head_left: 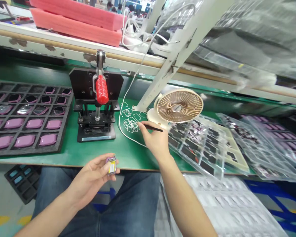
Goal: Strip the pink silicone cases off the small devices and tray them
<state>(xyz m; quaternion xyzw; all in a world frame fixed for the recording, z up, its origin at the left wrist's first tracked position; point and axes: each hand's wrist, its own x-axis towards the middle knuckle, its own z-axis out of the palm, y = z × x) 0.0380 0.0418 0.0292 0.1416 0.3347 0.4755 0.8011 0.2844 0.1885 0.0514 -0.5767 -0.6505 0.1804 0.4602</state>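
Observation:
My left hand [93, 176] is closed on a small purple case with a yellow-and-silver part inside [111, 165], held in front of the table's near edge, above my lap. My right hand [154, 140] rests on the green table [128, 153], pinching thin black tweezers [153, 128] that point right. Just left of its fingertips lies a pile of small clear film pieces [131, 121]. A black hand press with a red handle [101, 89] stands behind my left hand.
A black foam tray [64, 131] with several purple cases lies at the left. A small beige fan [179, 106] sits at the right, with clear plastic trays of dark parts [199, 144] beside it. A white cable [124, 98] loops across the table. Pink foam sheets [84, 19] lie on the shelf.

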